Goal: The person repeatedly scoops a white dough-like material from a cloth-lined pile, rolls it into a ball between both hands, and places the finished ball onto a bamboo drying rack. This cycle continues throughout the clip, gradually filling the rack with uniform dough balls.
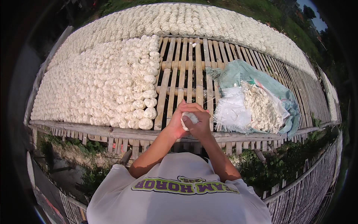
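Observation:
Between my two palms, above the front edge of a bamboo rack, is a white lump of dough-like pulp (189,120). My left hand (175,121) cups it from the left and below. My right hand (200,121) wraps over it from the right, fingers pressed against the other hand. To the left, rows of similar white rounded lumps (100,86) cover the rack closely. On the right lies an open woven sack (238,72), greenish and white with frayed edges, holding loose crumbly white pulp (261,110).
Bare bamboo slats (182,71) with gaps show between the lumps and the sack. A wooden rail (89,128) runs along the rack's front edge. Another band of white lumps (179,16) lies beyond. Bamboo fencing (302,186) stands at the lower right, with plants below the rack.

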`<state>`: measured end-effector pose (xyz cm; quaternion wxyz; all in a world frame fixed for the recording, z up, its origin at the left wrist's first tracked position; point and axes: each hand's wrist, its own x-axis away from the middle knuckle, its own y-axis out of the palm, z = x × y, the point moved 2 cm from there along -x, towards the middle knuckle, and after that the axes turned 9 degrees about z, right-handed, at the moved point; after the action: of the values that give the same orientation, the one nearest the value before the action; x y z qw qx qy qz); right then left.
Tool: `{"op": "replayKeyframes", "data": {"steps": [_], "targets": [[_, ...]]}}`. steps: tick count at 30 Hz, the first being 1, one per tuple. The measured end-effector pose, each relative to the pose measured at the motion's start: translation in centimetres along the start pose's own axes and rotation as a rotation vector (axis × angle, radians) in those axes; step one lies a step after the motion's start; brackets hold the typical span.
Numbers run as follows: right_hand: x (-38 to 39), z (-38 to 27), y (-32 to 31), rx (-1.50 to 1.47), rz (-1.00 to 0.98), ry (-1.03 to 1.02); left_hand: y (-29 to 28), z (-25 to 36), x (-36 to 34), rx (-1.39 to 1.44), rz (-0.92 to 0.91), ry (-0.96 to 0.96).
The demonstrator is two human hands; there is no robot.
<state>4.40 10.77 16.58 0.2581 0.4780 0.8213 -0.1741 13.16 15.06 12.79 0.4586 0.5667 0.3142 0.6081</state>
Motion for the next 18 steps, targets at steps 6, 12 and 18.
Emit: {"op": "replayKeyframes", "data": {"steps": [6,12,18], "targets": [[-0.1,-0.6,0.7,0.062,0.087,0.138,0.7,0.8,1.2,0.015,0.063,0.086],[-0.3,-0.2,0.7,0.0,-0.024,0.001,1.1,1.7,1.4,0.075,0.112,0.006],[-0.2,-0.3,1.3,0.189,0.057,-0.025,-0.1,1.9,1.6,0.022,0.182,0.203]]}}
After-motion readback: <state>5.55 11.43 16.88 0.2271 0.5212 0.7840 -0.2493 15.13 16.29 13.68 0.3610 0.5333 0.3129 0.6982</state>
